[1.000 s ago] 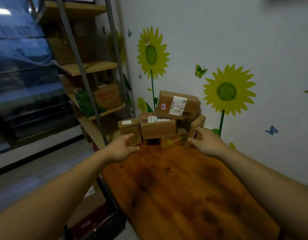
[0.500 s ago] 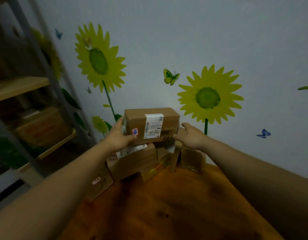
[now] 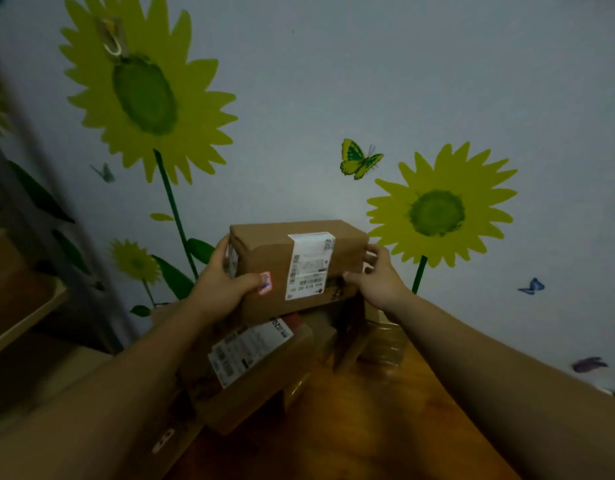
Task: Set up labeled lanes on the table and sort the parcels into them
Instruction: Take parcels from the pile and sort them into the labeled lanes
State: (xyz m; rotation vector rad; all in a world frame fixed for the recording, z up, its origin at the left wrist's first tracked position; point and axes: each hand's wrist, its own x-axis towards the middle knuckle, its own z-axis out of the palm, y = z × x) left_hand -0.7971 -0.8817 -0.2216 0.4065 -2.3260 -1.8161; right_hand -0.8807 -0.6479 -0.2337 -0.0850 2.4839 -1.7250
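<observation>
A pile of brown cardboard parcels stands at the far end of the wooden table (image 3: 385,427), against the wall. The top parcel (image 3: 271,258) carries a white shipping label and a small red and blue sticker. My left hand (image 3: 223,285) grips its left end, thumb across the front face. My right hand (image 3: 378,278) grips its right end. Below it lies a second parcel (image 3: 250,379) with a white label on top. A narrow box (image 3: 351,327) stands on edge to the right of that one.
The wall (image 3: 333,98) just behind the pile bears sunflower and butterfly stickers. A wooden shelf rack (image 3: 22,299) stands at the left edge. Another small box (image 3: 164,441) sits at the table's left side, partly behind my left forearm.
Both hands rose from the table to the ends of the top parcel and closed on it. The camera has come closer to the pile.
</observation>
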